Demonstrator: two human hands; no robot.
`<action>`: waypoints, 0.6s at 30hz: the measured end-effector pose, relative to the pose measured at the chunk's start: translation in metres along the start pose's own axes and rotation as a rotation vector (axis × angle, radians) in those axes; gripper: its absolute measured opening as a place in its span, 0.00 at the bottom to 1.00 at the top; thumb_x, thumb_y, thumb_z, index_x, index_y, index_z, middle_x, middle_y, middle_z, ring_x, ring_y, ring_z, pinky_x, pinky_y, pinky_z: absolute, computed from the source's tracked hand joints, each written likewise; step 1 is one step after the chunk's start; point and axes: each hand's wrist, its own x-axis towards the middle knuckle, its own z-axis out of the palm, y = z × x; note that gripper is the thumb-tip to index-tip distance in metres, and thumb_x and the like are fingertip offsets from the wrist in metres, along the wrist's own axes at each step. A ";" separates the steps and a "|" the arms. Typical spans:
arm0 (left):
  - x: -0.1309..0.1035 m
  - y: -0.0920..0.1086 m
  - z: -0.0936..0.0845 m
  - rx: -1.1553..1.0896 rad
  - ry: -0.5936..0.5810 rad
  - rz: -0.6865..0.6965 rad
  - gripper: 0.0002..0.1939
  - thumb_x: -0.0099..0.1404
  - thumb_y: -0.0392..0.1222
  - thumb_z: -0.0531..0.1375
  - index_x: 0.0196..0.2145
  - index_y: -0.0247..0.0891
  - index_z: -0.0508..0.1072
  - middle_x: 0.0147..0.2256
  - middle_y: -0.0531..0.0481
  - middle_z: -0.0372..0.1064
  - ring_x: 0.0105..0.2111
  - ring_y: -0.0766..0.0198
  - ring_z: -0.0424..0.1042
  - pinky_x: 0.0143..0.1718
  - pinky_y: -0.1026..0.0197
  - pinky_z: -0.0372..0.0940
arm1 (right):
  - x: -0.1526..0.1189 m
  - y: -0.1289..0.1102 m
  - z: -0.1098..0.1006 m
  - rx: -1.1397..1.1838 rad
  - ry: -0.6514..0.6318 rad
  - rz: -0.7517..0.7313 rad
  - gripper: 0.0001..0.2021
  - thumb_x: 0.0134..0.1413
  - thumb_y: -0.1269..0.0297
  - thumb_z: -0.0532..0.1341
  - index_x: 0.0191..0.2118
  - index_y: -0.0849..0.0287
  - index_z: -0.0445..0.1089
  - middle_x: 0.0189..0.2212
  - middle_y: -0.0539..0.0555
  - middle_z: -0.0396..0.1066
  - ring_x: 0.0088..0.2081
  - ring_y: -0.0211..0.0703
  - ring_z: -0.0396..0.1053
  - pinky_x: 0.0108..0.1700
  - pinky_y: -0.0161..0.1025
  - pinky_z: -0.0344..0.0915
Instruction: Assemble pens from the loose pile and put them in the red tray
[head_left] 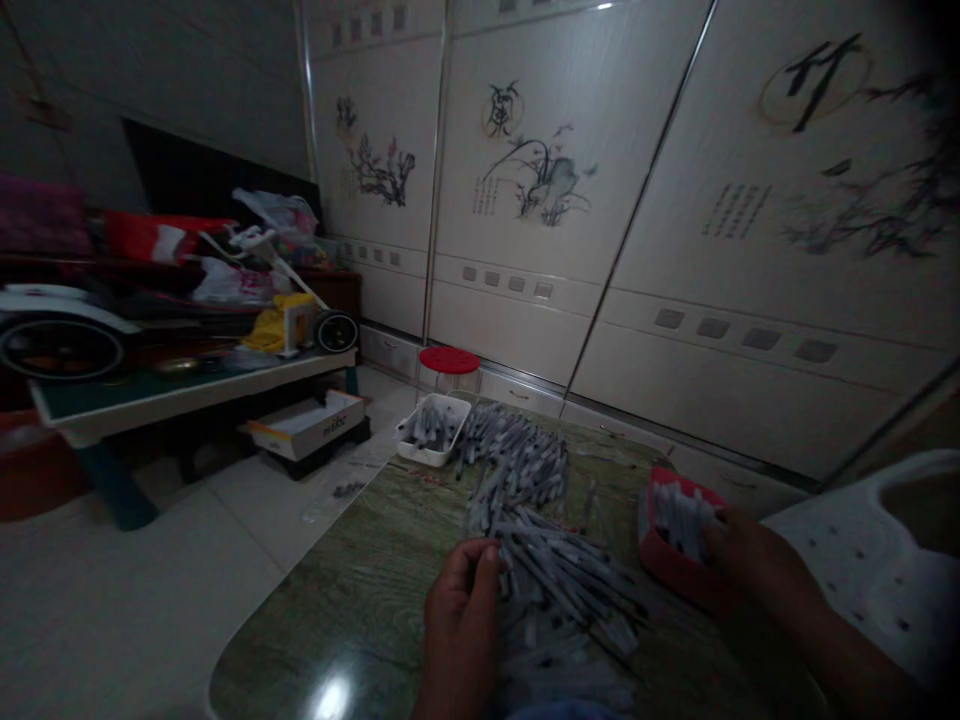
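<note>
A long heap of slim grey-white pens (517, 455) with dark tips runs across the green marbled table (345, 590). My left hand (463, 600) is at the heap's near left edge, thumb and fingers curled together; whether something small is pinched between them is too dark to tell. At the right, my right hand (739, 545) reaches to the red basket (682, 575), its fingertips at the upright pale pens inside; its grip is hard to make out. A white basket (424, 457) holding more such pieces stands at the far left corner of the table.
Behind the table is a red stool (448, 360). A white plastic chair (862, 560) stands at the right. On the left, a low bench (187, 390) carries bags and a wheeled toy, with an open box (311, 425) beneath. Sliding wardrobe doors (525, 200) line the back.
</note>
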 end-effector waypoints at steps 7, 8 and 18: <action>0.000 0.017 -0.008 -0.045 0.034 -0.063 0.20 0.63 0.57 0.63 0.39 0.36 0.78 0.32 0.48 0.77 0.33 0.59 0.70 0.37 0.60 0.64 | -0.062 -0.026 -0.009 0.136 0.022 -0.035 0.19 0.64 0.48 0.49 0.44 0.52 0.73 0.40 0.57 0.79 0.38 0.51 0.77 0.35 0.41 0.66; 0.000 0.020 -0.009 -0.045 0.038 -0.071 0.20 0.62 0.57 0.63 0.39 0.35 0.78 0.32 0.48 0.76 0.32 0.60 0.70 0.36 0.60 0.63 | -0.074 -0.033 -0.009 0.215 -0.019 -0.064 0.19 0.63 0.47 0.50 0.40 0.51 0.73 0.37 0.55 0.79 0.36 0.51 0.77 0.34 0.41 0.66; 0.006 0.009 -0.020 -0.051 -0.018 -0.114 0.21 0.65 0.58 0.62 0.42 0.36 0.77 0.33 0.49 0.76 0.33 0.61 0.69 0.35 0.62 0.62 | -0.145 -0.075 0.025 0.454 -0.255 -0.311 0.08 0.59 0.62 0.53 0.32 0.53 0.68 0.29 0.49 0.73 0.33 0.45 0.72 0.35 0.38 0.63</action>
